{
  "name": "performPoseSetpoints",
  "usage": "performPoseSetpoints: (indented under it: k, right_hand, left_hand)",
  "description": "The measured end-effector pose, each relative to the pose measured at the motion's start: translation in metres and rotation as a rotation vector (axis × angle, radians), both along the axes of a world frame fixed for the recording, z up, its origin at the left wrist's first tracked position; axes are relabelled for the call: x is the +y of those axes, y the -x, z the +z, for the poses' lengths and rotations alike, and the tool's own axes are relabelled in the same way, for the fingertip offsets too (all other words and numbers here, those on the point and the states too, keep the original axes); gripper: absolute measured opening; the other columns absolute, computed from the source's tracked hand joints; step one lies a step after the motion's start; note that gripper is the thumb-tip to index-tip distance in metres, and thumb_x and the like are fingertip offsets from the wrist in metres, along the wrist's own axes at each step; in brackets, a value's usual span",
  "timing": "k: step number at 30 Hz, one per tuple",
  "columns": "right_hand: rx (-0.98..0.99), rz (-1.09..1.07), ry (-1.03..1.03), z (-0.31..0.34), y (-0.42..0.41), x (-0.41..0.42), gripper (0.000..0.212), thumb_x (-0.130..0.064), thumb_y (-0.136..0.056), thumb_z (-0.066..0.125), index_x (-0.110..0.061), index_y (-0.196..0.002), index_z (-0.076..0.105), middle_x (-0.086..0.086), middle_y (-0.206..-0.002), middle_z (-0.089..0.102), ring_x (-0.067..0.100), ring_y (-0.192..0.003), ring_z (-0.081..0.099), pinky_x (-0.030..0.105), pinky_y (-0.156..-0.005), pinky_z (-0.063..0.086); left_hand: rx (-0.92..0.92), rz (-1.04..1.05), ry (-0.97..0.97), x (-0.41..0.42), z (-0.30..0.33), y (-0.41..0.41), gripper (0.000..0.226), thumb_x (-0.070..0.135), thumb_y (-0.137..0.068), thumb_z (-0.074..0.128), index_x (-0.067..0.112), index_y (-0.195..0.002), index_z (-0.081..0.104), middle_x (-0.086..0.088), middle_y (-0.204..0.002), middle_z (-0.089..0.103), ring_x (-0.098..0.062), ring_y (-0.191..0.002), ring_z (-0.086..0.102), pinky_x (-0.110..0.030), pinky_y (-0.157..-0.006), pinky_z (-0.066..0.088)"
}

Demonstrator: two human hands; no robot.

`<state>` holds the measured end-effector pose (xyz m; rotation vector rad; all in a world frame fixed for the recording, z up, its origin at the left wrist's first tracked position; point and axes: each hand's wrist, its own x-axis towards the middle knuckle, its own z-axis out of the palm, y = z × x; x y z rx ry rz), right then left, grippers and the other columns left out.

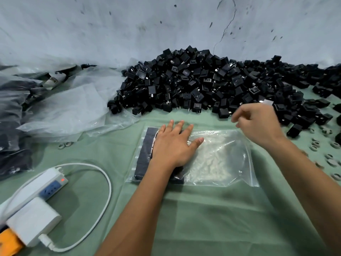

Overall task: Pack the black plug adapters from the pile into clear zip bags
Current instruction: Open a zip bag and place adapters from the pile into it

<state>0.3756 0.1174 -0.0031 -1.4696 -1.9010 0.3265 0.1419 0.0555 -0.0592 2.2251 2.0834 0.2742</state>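
A clear zip bag [217, 157] lies flat on the green cloth in front of me. Its left part holds rows of black plug adapters [145, 152] packed side by side. My left hand [175, 145] presses flat on those adapters through the plastic, fingers straight and spread. My right hand [258, 121] hovers above the bag's far right corner, blurred, fingers loosely curled with nothing visible in them. Behind the bag a big pile of loose black plug adapters [203, 82] stretches along the wall to the right.
Crumpled clear plastic bags [70, 108] lie at the left. A white power strip [38, 187] with a white charger [33, 222] and cable sits at the lower left. Several small rings [330, 157] are scattered at the right edge. A grey wall stands behind.
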Motion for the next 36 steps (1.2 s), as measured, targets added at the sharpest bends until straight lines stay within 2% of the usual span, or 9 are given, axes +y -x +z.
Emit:
performPoseSetpoints:
  k: [3, 6, 11, 14, 18, 24, 29, 33, 36]
  right_hand:
    - [-0.157, 0.125, -0.050, 0.007, 0.048, 0.014, 0.024, -0.007, -0.088, 0.059, -0.021, -0.095, 0.078, -0.003, -0.084, 0.076, 0.020, -0.077, 0.071, 0.036, -0.078, 0.059]
    - [-0.424, 0.265, -0.033, 0.001, 0.092, 0.039, 0.037, -0.018, -0.093, 0.058, -0.020, -0.129, 0.066, 0.004, -0.118, 0.071, 0.026, -0.114, 0.060, 0.042, -0.096, 0.053]
    - [-0.870, 0.299, -0.024, -0.014, 0.135, 0.075, 0.076, -0.015, -0.098, 0.056, -0.026, -0.163, 0.019, 0.006, -0.172, 0.006, 0.030, -0.157, 0.006, 0.052, -0.115, 0.035]
    - [-0.959, 0.290, 0.031, -0.022, 0.150, 0.081, 0.079, -0.010, -0.099, 0.054, -0.023, -0.165, 0.011, 0.010, -0.172, 0.005, 0.032, -0.158, 0.000, 0.051, -0.124, 0.023]
    - [-0.945, 0.166, -0.077, -0.027, 0.156, 0.079, 0.059, -0.011, -0.096, 0.054, -0.015, -0.152, 0.034, 0.016, -0.143, 0.041, 0.041, -0.131, 0.036, 0.044, -0.102, 0.048]
    - [-1.034, 0.204, 0.001, -0.025, 0.128, 0.077, 0.029, -0.025, -0.105, 0.048, -0.013, -0.128, 0.061, 0.010, -0.129, 0.057, 0.032, -0.124, 0.048, 0.039, -0.105, 0.039]
    - [-0.271, 0.154, -0.024, -0.004, 0.084, 0.057, 0.026, -0.023, -0.094, 0.073, -0.014, -0.118, 0.075, 0.007, -0.114, 0.069, 0.024, -0.109, 0.063, 0.034, -0.099, 0.048]
    - [0.411, 0.032, 0.009, -0.009, 0.035, 0.020, 0.020, -0.023, -0.098, 0.065, -0.023, -0.114, 0.077, -0.011, -0.091, 0.073, 0.008, -0.086, 0.069, 0.024, -0.080, 0.056]
    - [0.695, -0.029, 0.104, -0.023, -0.004, -0.006, 0.020, -0.025, -0.103, 0.059, -0.032, -0.107, 0.077, -0.015, -0.083, 0.072, 0.007, -0.073, 0.068, 0.018, -0.058, 0.051]
  left_hand:
    - [0.002, -0.002, -0.006, 0.001, 0.000, 0.000, 0.075, 0.074, -0.098, 0.010, 0.035, -0.163, 0.013, 0.001, -0.172, 0.009, -0.024, -0.159, -0.001, -0.046, -0.128, -0.003]
    - [0.018, 0.000, -0.014, 0.003, -0.002, 0.001, 0.072, 0.069, -0.101, 0.015, 0.032, -0.163, 0.016, 0.000, -0.172, 0.011, -0.024, -0.159, 0.000, -0.047, -0.129, 0.000]
    - [-0.001, -0.001, -0.050, 0.004, -0.003, -0.001, 0.071, 0.070, -0.100, 0.018, 0.034, -0.160, 0.027, 0.002, -0.171, 0.019, -0.025, -0.159, 0.004, -0.045, -0.128, 0.001]
    - [-0.012, 0.002, -0.051, 0.003, -0.003, -0.001, 0.072, 0.069, -0.098, 0.018, 0.032, -0.157, 0.034, 0.000, -0.169, 0.023, -0.027, -0.159, 0.007, -0.047, -0.128, 0.002]
    - [-0.025, 0.006, -0.052, 0.002, -0.001, -0.001, 0.071, 0.068, -0.097, 0.017, 0.031, -0.155, 0.038, -0.001, -0.169, 0.024, -0.027, -0.158, 0.008, -0.047, -0.128, 0.002]
    - [-0.001, 0.011, -0.016, 0.003, 0.000, 0.000, 0.073, 0.072, -0.099, 0.017, 0.031, -0.158, 0.032, -0.002, -0.171, 0.016, -0.025, -0.159, 0.004, -0.047, -0.128, 0.000]
    - [0.010, 0.000, -0.003, 0.001, 0.000, 0.002, 0.076, 0.073, -0.098, 0.009, 0.033, -0.162, 0.021, -0.001, -0.172, 0.013, -0.024, -0.159, 0.003, -0.047, -0.129, 0.001]
    - [-0.003, 0.001, -0.002, 0.001, 0.000, 0.003, 0.078, 0.074, -0.097, 0.004, 0.033, -0.163, 0.016, 0.002, -0.172, 0.012, -0.022, -0.159, 0.003, -0.046, -0.128, 0.001]
    - [-0.022, 0.012, -0.003, 0.001, 0.000, 0.002, 0.078, 0.074, -0.097, 0.006, 0.034, -0.163, 0.014, 0.003, -0.172, 0.015, -0.021, -0.159, 0.005, -0.046, -0.128, 0.003]
